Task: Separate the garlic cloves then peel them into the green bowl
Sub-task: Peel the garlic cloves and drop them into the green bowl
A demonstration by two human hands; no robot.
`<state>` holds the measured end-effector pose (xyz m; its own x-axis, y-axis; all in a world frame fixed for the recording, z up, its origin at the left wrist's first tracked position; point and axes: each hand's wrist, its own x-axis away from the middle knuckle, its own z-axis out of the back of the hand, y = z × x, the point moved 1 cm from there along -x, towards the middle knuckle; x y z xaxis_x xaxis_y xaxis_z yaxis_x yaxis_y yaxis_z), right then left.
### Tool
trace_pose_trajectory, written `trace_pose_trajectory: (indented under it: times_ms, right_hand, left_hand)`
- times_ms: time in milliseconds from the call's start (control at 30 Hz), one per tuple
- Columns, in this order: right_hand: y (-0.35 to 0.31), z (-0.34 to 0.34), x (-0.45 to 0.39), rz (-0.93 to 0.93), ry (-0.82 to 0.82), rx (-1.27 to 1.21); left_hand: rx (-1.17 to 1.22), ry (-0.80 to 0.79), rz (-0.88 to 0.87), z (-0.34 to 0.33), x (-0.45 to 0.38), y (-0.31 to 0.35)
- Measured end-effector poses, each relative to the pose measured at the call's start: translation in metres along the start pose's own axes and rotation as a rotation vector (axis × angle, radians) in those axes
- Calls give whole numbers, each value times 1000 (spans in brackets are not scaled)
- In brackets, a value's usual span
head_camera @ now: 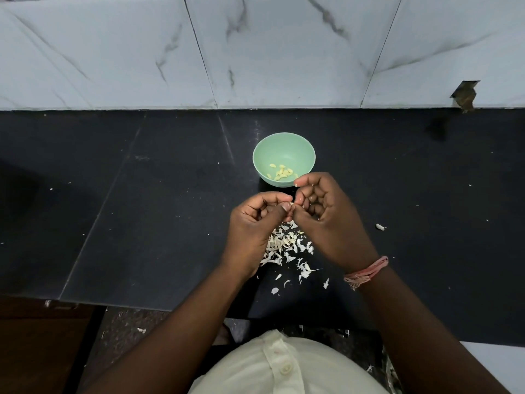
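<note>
Both hands pinch one small garlic clove [290,206] between curled fingers, left hand [252,223] and right hand [326,220], near the pale green round bowl [284,146].

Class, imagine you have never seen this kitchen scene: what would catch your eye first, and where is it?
The pale green bowl stands out on the black counter, with peeled yellowish cloves lying inside. Just in front of it, the left hand and right hand meet, pinching a small bit of garlic between them. Beneath the hands lies a white heap of garlic skins.

cloves [281,172] in bowl [262,150], skins [287,248] before it on counter [142,209]
</note>
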<state>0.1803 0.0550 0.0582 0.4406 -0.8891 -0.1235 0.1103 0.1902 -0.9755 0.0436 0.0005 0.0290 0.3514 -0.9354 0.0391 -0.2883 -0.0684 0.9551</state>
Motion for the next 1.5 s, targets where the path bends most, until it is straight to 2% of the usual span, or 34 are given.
trace_pose_trajectory:
  times_ms: [200, 400, 533, 733, 933, 1133, 1267, 1500]
  right_hand:
    - [0, 3, -1, -7, -27, 75]
    - [2, 4, -1, -30, -36, 82]
    - [4, 1, -3, -15, -19, 123]
    - [13, -7, 1, 30, 51, 111]
    - [11, -12, 2, -45, 205, -69]
    - [17, -1, -3, -90, 311, 97]
    - [11, 1, -3, 1, 297, 278]
    - [1, 7, -10, 60, 239, 303]
  left_hand:
    - [-157, -38, -24, 4, -4, 5]
    - [-177, -59, -44, 4, -5, 3]
    - [-36, -36, 9, -1, -4, -4]
    - [332, -9, 252, -12, -1, -11]
    - [457, 82, 327, -14, -5, -11]
    - [445, 95, 329, -11, -6, -8]
    - [397, 90, 299, -9, -6, -6]
    - [301, 76, 224, -6, -8, -7]
